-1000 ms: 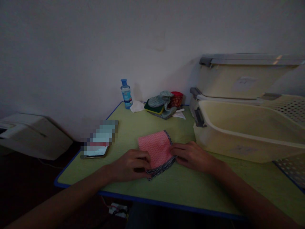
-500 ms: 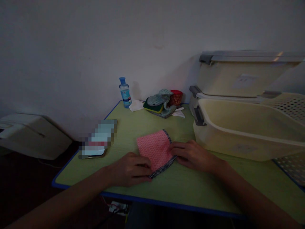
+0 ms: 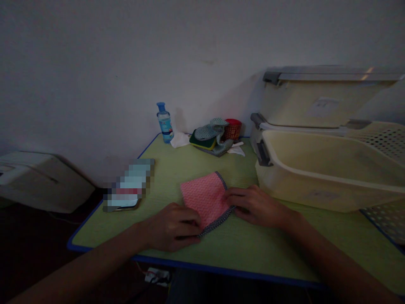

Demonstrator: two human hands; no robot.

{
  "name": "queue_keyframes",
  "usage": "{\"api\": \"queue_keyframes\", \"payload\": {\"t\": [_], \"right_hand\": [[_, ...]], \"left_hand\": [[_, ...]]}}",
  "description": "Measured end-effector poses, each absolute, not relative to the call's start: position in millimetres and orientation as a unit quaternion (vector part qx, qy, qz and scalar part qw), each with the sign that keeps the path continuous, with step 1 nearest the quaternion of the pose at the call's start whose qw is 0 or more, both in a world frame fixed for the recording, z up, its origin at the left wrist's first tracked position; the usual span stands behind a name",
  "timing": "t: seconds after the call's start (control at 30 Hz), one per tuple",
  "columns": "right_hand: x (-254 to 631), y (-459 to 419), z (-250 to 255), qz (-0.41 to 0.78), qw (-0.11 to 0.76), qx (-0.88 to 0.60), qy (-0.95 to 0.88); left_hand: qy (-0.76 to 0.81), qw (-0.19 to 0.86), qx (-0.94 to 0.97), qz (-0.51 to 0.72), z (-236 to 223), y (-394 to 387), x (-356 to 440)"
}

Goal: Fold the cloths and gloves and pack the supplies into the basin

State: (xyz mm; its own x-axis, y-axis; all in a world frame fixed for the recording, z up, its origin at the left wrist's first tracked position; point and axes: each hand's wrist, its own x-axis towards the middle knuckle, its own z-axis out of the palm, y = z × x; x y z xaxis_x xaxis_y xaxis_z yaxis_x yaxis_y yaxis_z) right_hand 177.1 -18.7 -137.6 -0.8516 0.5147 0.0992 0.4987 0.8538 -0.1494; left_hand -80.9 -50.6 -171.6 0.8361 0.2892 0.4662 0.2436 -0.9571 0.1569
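Note:
A pink cleaning cloth [image 3: 204, 196] with a dark checked border lies folded on the green tabletop [image 3: 234, 249]. My left hand [image 3: 175, 228] pinches its near left corner, fingers closed over the edge. At the right, my right hand [image 3: 251, 204] grips the cloth's right corner between thumb and fingers. The fingertips of both hands are partly hidden. Between the hands, the cloth's near border runs slantwise along the table.
Behind the cloth are a blue bottle [image 3: 165, 123], a green-and-yellow sponge [image 3: 202, 141], a grey cloth [image 3: 218, 128] and a red container [image 3: 233, 128]. A blurred-out phone [image 3: 129, 185] lies left. An open cream bin [image 3: 303, 190] and a lidded box [image 3: 319, 99] stand right.
Both hands keep hold of the same corners and the cloth lies as before. Only a slight shift of the whole view shows.

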Motion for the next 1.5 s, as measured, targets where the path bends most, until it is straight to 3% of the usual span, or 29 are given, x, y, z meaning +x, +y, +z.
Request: {"api": "queue_keyframes", "payload": {"t": [0.63,0.8,1.13,1.5], "right_hand": [[180.4,-19.8,-126.9,0.146,0.073,-0.235,-0.958],[181.3,-18.7,-126.2,0.145,0.078,-0.219,-0.962],[181.3,-20.7,-125.1,0.131,0.062,-0.224,-0.964],[181.4,-20.8,-129.3,0.143,0.076,-0.227,-0.96]], "left_hand": [[0.146,0.129,0.95,0.246,-162.6,-51.6,-77.1],[0.192,0.172,0.953,0.161,-141.5,-46.0,-62.7],[0.399,0.031,0.914,0.064,-173.8,-25.7,-23.6],[0.414,0.021,0.91,0.025,-170.2,-29.9,-22.9]]}}
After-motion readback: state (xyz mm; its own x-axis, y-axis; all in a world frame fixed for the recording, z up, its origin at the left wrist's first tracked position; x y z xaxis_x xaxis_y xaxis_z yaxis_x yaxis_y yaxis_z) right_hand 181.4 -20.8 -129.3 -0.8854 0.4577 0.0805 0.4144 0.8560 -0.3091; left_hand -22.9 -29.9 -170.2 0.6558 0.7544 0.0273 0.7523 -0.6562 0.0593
